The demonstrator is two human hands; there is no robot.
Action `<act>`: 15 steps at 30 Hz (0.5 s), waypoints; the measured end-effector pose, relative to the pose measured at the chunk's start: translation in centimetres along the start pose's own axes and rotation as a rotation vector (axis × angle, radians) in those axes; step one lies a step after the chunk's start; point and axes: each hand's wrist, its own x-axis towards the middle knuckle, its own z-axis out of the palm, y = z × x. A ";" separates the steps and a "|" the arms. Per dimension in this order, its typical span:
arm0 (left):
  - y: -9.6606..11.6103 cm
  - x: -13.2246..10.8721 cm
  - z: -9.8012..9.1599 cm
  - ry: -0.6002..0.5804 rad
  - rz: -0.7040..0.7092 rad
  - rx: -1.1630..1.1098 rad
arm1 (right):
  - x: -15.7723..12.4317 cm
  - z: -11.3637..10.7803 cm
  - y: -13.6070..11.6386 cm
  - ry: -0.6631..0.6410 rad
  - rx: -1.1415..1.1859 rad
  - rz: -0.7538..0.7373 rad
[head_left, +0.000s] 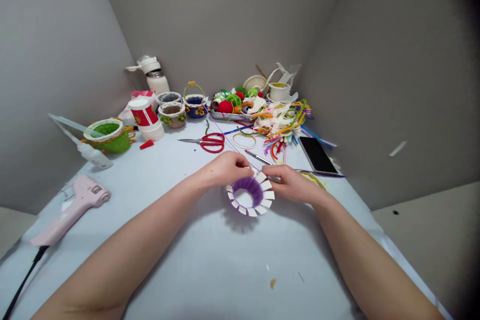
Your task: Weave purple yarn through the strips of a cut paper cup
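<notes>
A paper cup (265,195) with its wall cut into strips that fan outward stands between my hands, purple yarn (255,189) woven round its inside. My left hand (230,167) is closed in a pinch at the cup's far left rim; its fingertips are partly hidden. On the far right rim, my right hand (290,183) is closed with the thumb by a strip and the other fingers below, outside the cup. A thin purple strand runs from near the hands toward the back of the table. A pen-like tool (258,157) lies just beyond the hands.
Red-handled scissors (212,142) lie behind my left hand. At left are a pink glue gun (71,205), a squeeze bottle (92,155) and a green basket (114,142). Stacked cups (152,130) and small baskets stand further back. A yarn heap (281,122) and phone (318,154) lie right.
</notes>
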 end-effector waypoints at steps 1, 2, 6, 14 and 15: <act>-0.1 0.1 0.1 -0.006 -0.003 0.006 | 0.0 0.0 0.0 0.006 0.012 0.001; -0.2 0.2 0.1 -0.009 -0.003 0.015 | 0.0 0.0 0.1 0.013 0.027 0.006; -0.4 0.1 -0.2 0.006 -0.013 0.047 | -0.3 -0.4 0.5 0.062 0.068 0.082; 0.2 -0.4 -0.9 0.023 -0.033 0.129 | -0.5 -0.6 0.4 0.161 0.067 0.057; 0.2 -0.4 -0.9 0.020 -0.017 0.104 | -0.5 -0.6 0.3 0.161 0.065 0.051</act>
